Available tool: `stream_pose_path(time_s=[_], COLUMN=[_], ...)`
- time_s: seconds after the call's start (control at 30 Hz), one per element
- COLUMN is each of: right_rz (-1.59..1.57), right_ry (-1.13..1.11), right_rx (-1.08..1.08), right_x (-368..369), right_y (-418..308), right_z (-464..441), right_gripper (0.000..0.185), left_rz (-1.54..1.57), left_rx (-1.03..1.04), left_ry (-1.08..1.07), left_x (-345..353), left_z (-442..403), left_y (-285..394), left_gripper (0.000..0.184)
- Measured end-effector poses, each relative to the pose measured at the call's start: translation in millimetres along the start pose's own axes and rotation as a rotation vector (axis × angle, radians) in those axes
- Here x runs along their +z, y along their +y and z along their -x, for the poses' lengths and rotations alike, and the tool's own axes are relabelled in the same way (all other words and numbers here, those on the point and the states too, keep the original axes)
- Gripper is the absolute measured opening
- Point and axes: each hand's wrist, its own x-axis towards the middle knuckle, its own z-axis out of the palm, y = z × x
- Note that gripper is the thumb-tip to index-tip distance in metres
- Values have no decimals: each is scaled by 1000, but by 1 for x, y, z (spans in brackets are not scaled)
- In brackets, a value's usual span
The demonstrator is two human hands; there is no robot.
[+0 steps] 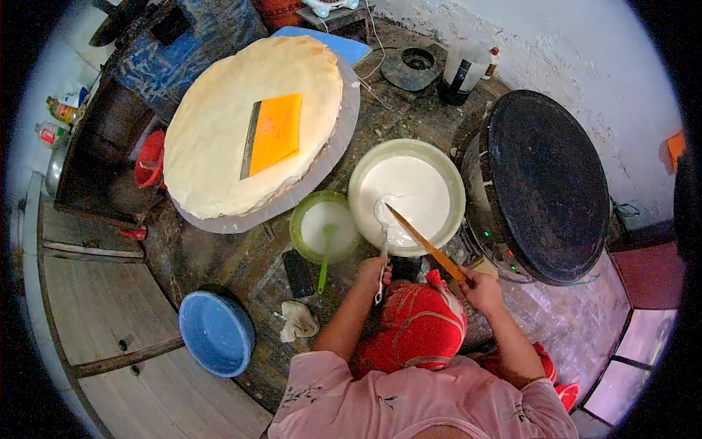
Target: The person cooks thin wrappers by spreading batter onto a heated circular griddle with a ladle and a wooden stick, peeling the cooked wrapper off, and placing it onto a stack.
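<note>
Crowded ring around a pool of thick white liquid (424, 183)

The liquid fills a wide, round, pale-green bowl (402, 145), taken here as the clock's centre. At 7 o'clock the left hand (373, 272) grips a pale, long-handled ladle (384, 238); at 5 the right hand (481, 288) is wrapped around a flat, orange-brown stick (424, 241), its tip by the ladle's head.

Red fabric with pale lines (420, 325) bulges at 6, close below the rim. A large, round, black griddle (548, 186) blocks 3 o'clock, small lights (513, 268) glowing on its side. At 10, a broad, round, cream-coloured stack (212, 139) carries a dark-edged orange scraper (274, 135). Toward 8 sit a small green bowl (295, 233) with a bright-green ladle (324, 267), a black, rectangular phone-like object (297, 274) and a round blue basin (216, 322); a crumpled whitish cloth (298, 322) lies near 7.

Any lettering on the small red-capped bottle (491, 64) at 1 o'clock is too small to read.
</note>
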Motion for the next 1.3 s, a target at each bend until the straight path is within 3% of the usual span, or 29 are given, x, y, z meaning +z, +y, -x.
stream_pose_path(time_s=[0.57, 0.87, 1.07, 1.17, 1.3], right_rz=[3, -61, -232, -157, -292], right_ry=[-11, -26, -14, 4, 78], right_rx=[-27, -58, -18, 9, -55], right_x=[11, 14, 9, -8, -10], right_y=[9, 12, 8, -7, 1], right_z=[-3, -9, -4, 2, 0], right_gripper=[38, 41, 42, 42, 39], left_rz=[-43, -7, -52, -43, -80], left_rx=[-31, -27, -5, -17, -37], left_ry=[68, -6, 61, 48, 113], left_x=[6, -2, 4, 8, 10], left_z=[5, -9, -3, 0, -3], left_y=[4, -2, 1, 1, 0], left_gripper=[16, 15, 19, 23, 27])
